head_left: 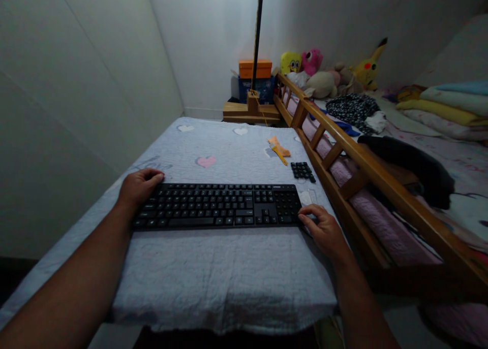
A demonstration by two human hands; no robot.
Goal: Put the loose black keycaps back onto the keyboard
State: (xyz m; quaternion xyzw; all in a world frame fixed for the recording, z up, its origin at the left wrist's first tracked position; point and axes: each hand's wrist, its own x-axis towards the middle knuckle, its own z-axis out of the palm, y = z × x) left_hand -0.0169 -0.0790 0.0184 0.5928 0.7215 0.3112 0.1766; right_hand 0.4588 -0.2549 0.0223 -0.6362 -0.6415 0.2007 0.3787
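A black keyboard (206, 207) lies flat across the cloth-covered table in front of me. The keys on its number pad look darker and unmarked, as though the caps are off. My left hand (139, 189) is closed round the upper left end of the keyboard, fingers partly hidden. At the lower right edge my right hand (320, 224) pinches the keyboard with thumb and forefinger; a small thing between the fingertips could be hidden. Several loose black keycaps (302, 171) lie in rows beyond the keyboard's right end. Behind them are a yellow-handled brush (280, 156) and an orange cloth (278, 145).
A heart-patterned cloth (229, 267) covers the table. Along its right side runs a wooden bed rail (331, 130), with bedding and plush toys (324, 82) beyond. A wooden stand with a black pole (257, 39) and an orange box (255, 68) are behind the table.
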